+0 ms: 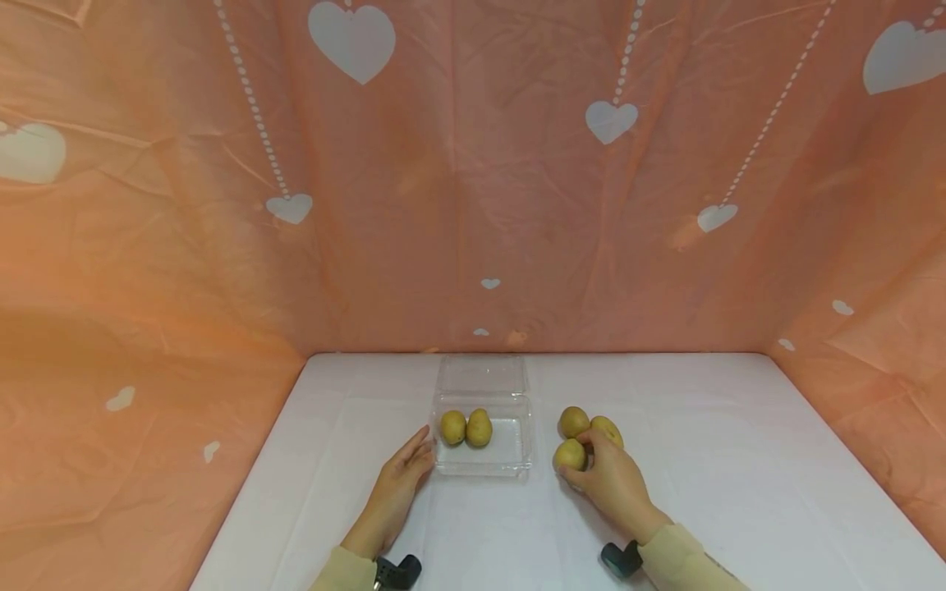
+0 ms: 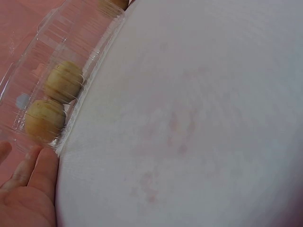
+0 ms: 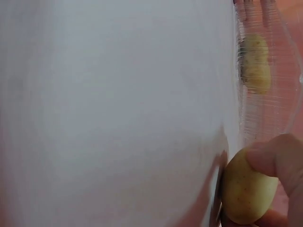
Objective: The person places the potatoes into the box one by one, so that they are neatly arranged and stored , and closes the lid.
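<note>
My right hand [image 1: 612,483] pinches a small yellow potato [image 1: 569,455] between thumb and fingers; in the right wrist view the potato [image 3: 247,189] sits low at the white tabletop. Two more potatoes lie just beyond it, one round [image 1: 574,422] and one [image 1: 608,430] partly behind my fingers. To the left stands a clear plastic clamshell box [image 1: 520,469], its lid [image 1: 482,376] folded back. Side by side in the box's left part are two potatoes [image 1: 453,428] [image 1: 479,428]. My left hand [image 1: 399,480] has its fingers extended, fingertips right at the box's left wall.
A white cloth [image 1: 709,460] covers the table. Orange sheeting with pale hearts [image 1: 473,205] rises along the back and both sides. Dark devices are strapped at my left wrist [image 1: 399,572] and right wrist [image 1: 621,560].
</note>
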`<state>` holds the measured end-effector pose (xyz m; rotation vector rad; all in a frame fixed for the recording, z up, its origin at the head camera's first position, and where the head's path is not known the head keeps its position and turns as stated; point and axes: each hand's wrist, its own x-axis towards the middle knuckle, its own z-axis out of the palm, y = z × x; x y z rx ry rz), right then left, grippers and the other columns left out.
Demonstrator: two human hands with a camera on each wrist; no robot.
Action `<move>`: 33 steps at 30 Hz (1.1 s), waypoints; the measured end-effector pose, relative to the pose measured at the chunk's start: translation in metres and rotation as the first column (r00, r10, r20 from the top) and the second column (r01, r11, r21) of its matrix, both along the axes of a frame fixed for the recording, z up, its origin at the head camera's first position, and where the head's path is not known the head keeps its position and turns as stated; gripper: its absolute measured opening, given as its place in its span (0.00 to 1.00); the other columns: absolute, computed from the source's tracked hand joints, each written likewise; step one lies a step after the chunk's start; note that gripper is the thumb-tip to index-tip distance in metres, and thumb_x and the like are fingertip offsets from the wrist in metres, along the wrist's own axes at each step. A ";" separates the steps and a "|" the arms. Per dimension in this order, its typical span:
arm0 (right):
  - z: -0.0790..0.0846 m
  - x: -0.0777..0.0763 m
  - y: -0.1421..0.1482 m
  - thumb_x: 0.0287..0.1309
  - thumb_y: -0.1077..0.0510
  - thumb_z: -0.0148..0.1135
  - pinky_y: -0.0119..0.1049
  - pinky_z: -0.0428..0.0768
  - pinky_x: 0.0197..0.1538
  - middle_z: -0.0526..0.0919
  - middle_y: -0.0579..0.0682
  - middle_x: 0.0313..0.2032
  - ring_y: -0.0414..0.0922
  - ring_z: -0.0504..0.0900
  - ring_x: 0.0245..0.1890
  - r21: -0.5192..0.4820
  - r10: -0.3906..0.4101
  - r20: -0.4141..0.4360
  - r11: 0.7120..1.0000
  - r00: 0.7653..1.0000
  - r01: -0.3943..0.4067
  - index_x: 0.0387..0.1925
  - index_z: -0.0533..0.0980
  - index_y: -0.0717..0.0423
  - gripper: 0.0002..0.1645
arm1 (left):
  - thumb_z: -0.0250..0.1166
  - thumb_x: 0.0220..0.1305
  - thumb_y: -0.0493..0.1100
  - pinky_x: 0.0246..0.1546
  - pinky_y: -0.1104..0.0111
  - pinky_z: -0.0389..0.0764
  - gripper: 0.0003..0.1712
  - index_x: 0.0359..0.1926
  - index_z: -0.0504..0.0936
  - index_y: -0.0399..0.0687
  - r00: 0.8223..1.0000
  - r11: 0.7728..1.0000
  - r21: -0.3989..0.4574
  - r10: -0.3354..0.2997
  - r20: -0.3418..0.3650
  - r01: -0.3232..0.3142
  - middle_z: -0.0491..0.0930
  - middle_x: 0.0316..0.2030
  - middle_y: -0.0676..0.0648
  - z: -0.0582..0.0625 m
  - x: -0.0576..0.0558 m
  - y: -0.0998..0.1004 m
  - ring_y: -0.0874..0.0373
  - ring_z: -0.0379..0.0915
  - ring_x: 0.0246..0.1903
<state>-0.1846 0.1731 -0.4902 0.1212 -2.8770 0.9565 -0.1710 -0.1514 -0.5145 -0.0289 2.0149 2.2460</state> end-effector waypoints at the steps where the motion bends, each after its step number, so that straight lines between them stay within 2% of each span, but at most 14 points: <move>1: 0.000 0.000 0.000 0.43 0.49 0.77 0.50 0.80 0.45 0.82 0.54 0.43 0.49 0.81 0.42 0.001 0.000 -0.004 1.000 1.000 0.000 0.47 0.74 0.60 0.32 | 0.55 0.72 0.42 0.65 0.66 0.65 0.33 0.74 0.56 0.44 1.000 1.000 0.002 0.002 0.003 -0.002 0.59 0.69 0.34 0.000 0.000 0.000 0.45 0.52 0.69; 7: 0.004 0.002 0.000 0.42 0.49 0.76 0.51 0.80 0.46 0.83 0.54 0.44 0.50 0.80 0.43 0.003 -0.001 0.004 1.000 1.000 0.001 0.47 0.75 0.59 0.31 | 0.55 0.72 0.41 0.64 0.66 0.65 0.32 0.74 0.57 0.44 1.000 1.000 0.003 0.009 0.008 -0.009 0.60 0.68 0.34 -0.002 -0.001 0.001 0.46 0.53 0.69; 10: 0.009 0.002 0.000 0.41 0.50 0.76 0.45 0.80 0.40 0.82 0.53 0.44 0.46 0.79 0.35 -0.012 0.008 -0.007 1.000 1.000 -0.008 0.47 0.75 0.58 0.31 | 0.56 0.71 0.42 0.64 0.67 0.66 0.33 0.73 0.57 0.44 1.000 1.000 0.010 0.011 0.002 -0.011 0.60 0.68 0.34 -0.001 -0.001 0.000 0.46 0.53 0.69; 15: 0.019 -0.001 0.000 0.42 0.53 0.76 0.35 0.73 0.29 0.80 0.49 0.36 0.40 0.71 0.24 -0.048 0.045 -0.063 0.998 0.997 -0.048 0.47 0.74 0.59 0.30 | 0.57 0.71 0.43 0.64 0.68 0.66 0.34 0.73 0.57 0.45 1.000 1.000 0.014 0.012 0.000 -0.012 0.60 0.69 0.35 -0.001 -0.001 0.000 0.47 0.52 0.69; 17: 0.023 -0.003 0.000 0.43 0.52 0.76 0.34 0.72 0.29 0.78 0.48 0.31 0.40 0.71 0.24 -0.057 0.053 -0.081 0.997 0.995 -0.057 0.47 0.74 0.58 0.30 | 0.57 0.71 0.43 0.63 0.69 0.66 0.34 0.73 0.57 0.45 1.000 1.000 0.012 0.012 0.000 -0.012 0.60 0.69 0.35 -0.001 -0.001 0.000 0.47 0.52 0.69; 21: 0.028 -0.010 -0.002 0.44 0.52 0.76 0.35 0.73 0.30 0.79 0.46 0.29 0.42 0.72 0.26 -0.102 0.056 -0.101 0.993 0.993 -0.066 0.48 0.76 0.55 0.28 | 0.57 0.71 0.43 0.63 0.69 0.66 0.33 0.73 0.57 0.45 1.000 1.000 0.014 0.010 -0.002 -0.010 0.59 0.69 0.35 -0.002 -0.001 0.000 0.47 0.52 0.69; 27: 0.031 -0.024 -0.011 0.43 0.51 0.77 0.36 0.75 0.33 0.82 0.49 0.34 0.44 0.76 0.30 -0.155 0.064 -0.131 0.984 0.989 -0.084 0.46 0.76 0.54 0.28 | 0.57 0.71 0.43 0.63 0.68 0.66 0.33 0.73 0.57 0.45 1.000 1.000 0.015 0.014 0.000 -0.014 0.60 0.68 0.34 -0.002 -0.001 0.000 0.47 0.52 0.69; 30: 0.032 -0.031 -0.019 0.43 0.48 0.77 0.36 0.74 0.31 0.81 0.48 0.31 0.43 0.75 0.28 -0.139 0.070 -0.122 0.987 0.990 -0.087 0.48 0.76 0.51 0.30 | 0.57 0.71 0.43 0.64 0.68 0.66 0.33 0.73 0.58 0.45 1.000 1.000 0.017 0.016 0.003 -0.016 0.60 0.68 0.34 -0.002 -0.001 0.000 0.47 0.52 0.69; 33: 0.032 -0.036 -0.030 0.44 0.48 0.76 0.35 0.73 0.30 0.80 0.47 0.34 0.43 0.74 0.29 -0.134 0.114 -0.122 0.982 0.986 -0.131 0.52 0.75 0.52 0.33 | 0.57 0.71 0.43 0.64 0.68 0.65 0.34 0.74 0.57 0.45 1.000 1.000 0.013 0.008 -0.002 -0.008 0.59 0.69 0.34 -0.002 -0.001 0.000 0.47 0.52 0.70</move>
